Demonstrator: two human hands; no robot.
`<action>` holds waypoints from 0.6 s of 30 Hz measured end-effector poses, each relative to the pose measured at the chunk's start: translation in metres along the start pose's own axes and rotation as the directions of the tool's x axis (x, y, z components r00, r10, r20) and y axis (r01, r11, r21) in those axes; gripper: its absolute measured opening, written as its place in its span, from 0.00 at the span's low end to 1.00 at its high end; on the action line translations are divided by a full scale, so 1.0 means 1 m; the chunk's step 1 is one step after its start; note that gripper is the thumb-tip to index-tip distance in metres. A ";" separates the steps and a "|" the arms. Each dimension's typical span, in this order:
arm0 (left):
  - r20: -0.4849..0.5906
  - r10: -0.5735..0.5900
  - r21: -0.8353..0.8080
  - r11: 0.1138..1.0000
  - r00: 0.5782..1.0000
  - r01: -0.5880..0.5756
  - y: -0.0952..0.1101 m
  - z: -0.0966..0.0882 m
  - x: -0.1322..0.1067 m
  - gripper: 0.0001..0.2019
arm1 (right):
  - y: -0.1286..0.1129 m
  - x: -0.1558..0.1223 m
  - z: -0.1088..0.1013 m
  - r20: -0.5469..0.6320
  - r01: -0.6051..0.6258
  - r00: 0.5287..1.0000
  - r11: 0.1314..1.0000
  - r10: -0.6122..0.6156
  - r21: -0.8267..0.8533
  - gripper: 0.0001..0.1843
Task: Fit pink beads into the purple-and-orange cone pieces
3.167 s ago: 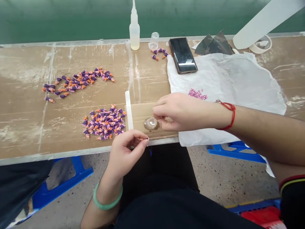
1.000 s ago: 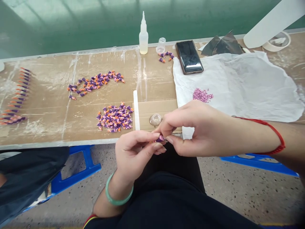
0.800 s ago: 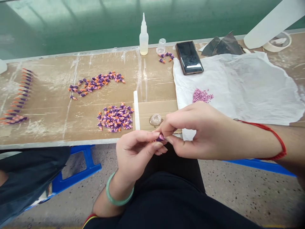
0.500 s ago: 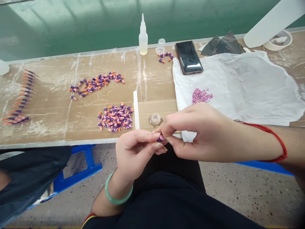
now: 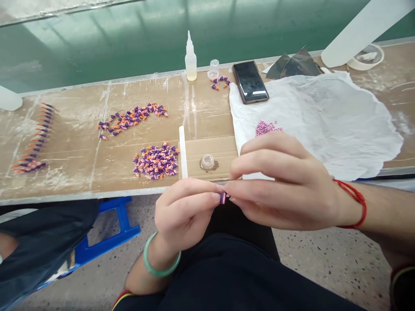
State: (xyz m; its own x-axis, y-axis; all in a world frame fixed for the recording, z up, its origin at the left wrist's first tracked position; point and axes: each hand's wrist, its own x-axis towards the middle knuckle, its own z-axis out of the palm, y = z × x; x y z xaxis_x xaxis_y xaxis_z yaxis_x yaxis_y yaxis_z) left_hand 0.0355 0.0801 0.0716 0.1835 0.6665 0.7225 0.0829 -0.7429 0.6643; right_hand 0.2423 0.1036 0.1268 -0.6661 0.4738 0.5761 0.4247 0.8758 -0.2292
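Note:
My left hand (image 5: 181, 211) and my right hand (image 5: 282, 183) meet above the table's front edge, with a small purple clay piece (image 5: 222, 198) pinched between their fingertips. Most of the piece is hidden by my fingers. Just beyond them lies a cardboard piece (image 5: 207, 149) with a small glass cup (image 5: 207, 162) on a brown stain. A thin white strip (image 5: 183, 152) runs along its left edge. Nearby stands a heap of purple-and-orange clay pieces (image 5: 155, 161), and another loose band (image 5: 131, 119) lies farther off.
A neat row of clay pieces (image 5: 35, 138) lies at the table's left. Along the back are a dropper bottle (image 5: 190, 58), a smartphone (image 5: 249, 82) and a white tissue sheet (image 5: 311, 116) with pink beads (image 5: 267, 128). A seated person's dark sleeve (image 5: 39, 246) shows at lower left.
My hands have closed in on the purple piece, and my right fingers have stretched out flatter across it. The view has tilted, shifting the table slightly in the frame.

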 end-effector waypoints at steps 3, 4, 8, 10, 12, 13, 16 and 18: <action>0.005 0.025 0.040 0.999 1.000 -0.026 0.005 0.002 0.000 0.09 | -0.001 -0.005 -0.002 -0.009 0.075 0.997 0.993 -0.076 -0.093 0.09; 0.008 0.024 0.045 0.999 1.000 -0.024 0.006 0.003 0.000 0.08 | -0.002 -0.007 -0.003 -0.012 0.090 0.996 0.989 -0.092 -0.115 0.11; 0.015 0.012 0.054 0.998 1.000 -0.012 0.011 0.005 0.000 0.08 | -0.003 -0.009 -0.006 -0.031 0.127 0.991 0.982 -0.132 -0.137 0.13; 0.016 0.008 0.055 0.998 1.000 -0.008 0.013 0.006 0.000 0.08 | -0.004 -0.010 -0.007 -0.058 0.133 0.988 0.980 -0.142 -0.146 0.14; 0.015 0.007 0.052 0.999 1.000 -0.008 0.015 0.007 0.001 0.07 | -0.005 -0.009 -0.008 -0.072 0.146 0.985 0.977 -0.159 -0.157 0.15; 0.012 0.006 0.050 0.999 1.000 -0.007 0.015 0.007 0.001 0.07 | -0.006 -0.009 -0.009 -0.067 0.158 0.983 0.975 -0.170 -0.158 0.15; 0.013 -0.003 0.054 0.999 1.000 0.003 0.018 0.008 0.002 0.06 | -0.007 -0.009 -0.010 -0.040 0.179 0.982 0.973 -0.187 -0.148 0.15; 0.026 -0.017 0.064 0.998 1.000 0.015 0.019 0.007 0.003 0.06 | -0.009 -0.010 -0.011 -0.021 0.169 0.985 0.975 -0.174 -0.141 0.15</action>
State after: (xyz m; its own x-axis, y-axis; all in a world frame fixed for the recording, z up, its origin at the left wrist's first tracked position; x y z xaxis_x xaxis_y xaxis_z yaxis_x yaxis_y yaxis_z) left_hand 0.0445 0.0677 0.0852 0.2075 0.6774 0.7058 0.1486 -0.7349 0.6617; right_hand 0.2520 0.0902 0.1312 -0.7167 0.3121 0.6237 0.3880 0.9215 -0.0153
